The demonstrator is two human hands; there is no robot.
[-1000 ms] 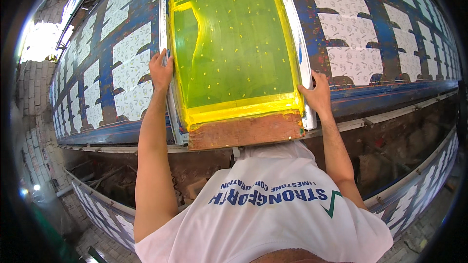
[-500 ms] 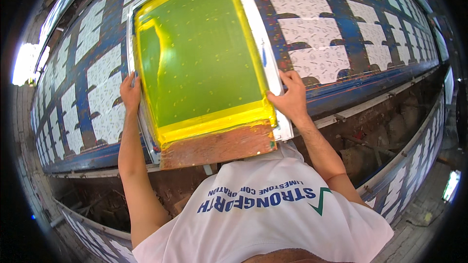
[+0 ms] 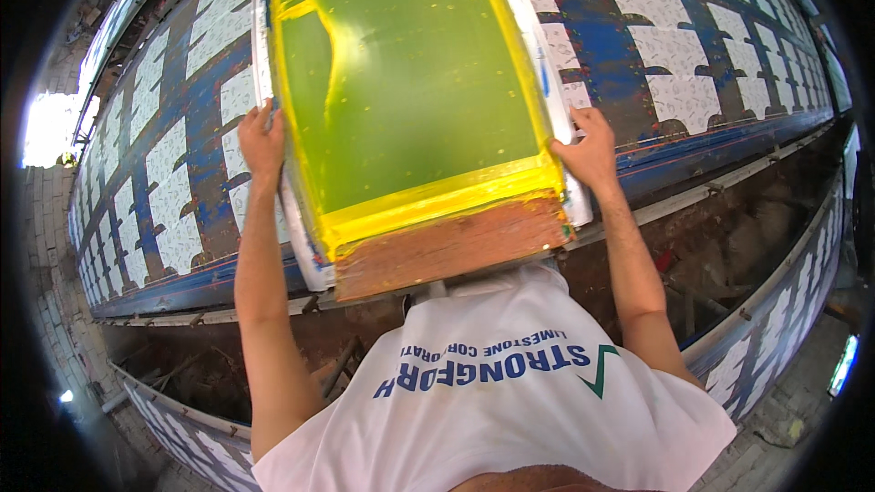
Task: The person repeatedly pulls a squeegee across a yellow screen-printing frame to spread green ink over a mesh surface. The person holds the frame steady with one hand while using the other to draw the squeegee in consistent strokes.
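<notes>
A screen-printing frame fills the middle of the view, its green mesh edged with yellow tape inside white side rails. A worn reddish-brown wooden board runs across its near end. My left hand is closed around the left rail. On the right rail my right hand grips with the thumb on top near the taped corner, the fingers along its outer side. White fabric pieces with small printed motifs lie in rows on the long blue-stained table. The frame partly covers some of them.
A metal rail follows the table's near edge. Between it and another table behind me is a dark trough-like gap with bars and rubble-like lumps. A brick surface shows at far left.
Both hands have shifted the frame to the right along the table. Printed pieces on its left now show, and a row on its right is partly covered.
</notes>
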